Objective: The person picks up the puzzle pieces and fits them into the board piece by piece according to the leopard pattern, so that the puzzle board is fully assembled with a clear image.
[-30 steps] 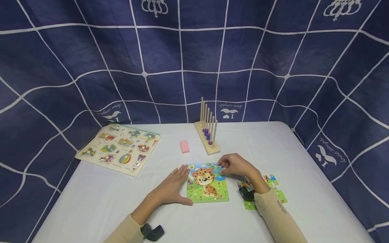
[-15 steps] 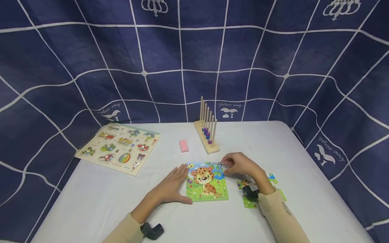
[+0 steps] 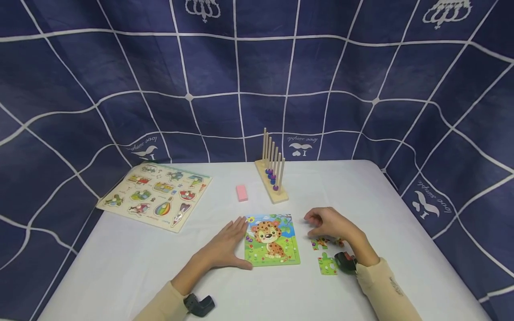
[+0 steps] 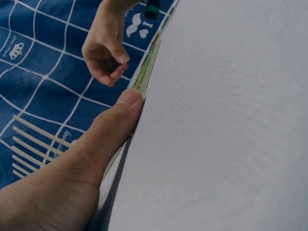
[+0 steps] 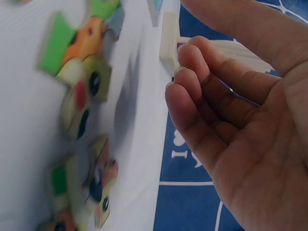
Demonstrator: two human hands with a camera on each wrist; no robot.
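A square jigsaw puzzle (image 3: 261, 254) with a cartoon leopard on grass lies flat at the middle of the table. Along its left side rests my left hand (image 3: 222, 247), fingers stretched out, the thumb at the lower left corner. In the left wrist view the thumb (image 4: 106, 130) touches the puzzle's edge. My right hand (image 3: 333, 225) hovers to the right of the puzzle, fingers loosely curled and holding nothing. Beneath it lie loose jigsaw pieces, among them a green piece (image 3: 328, 266); the hand and wrist partly hide others. The right wrist view shows a leopard-patterned piece (image 5: 84, 41) close by.
A wooden peg stand (image 3: 283, 196) with blue and purple beads stands behind the puzzle. Left of it lies a pink block (image 3: 242, 193). A knobbed picture board (image 3: 132, 189) is at the far left. A dark blue curtain (image 3: 217, 116) hangs behind the white table (image 3: 257, 298).
My right hand has left the puzzle's upper right corner and moved right, over the loose pieces. The left hand stays in place.
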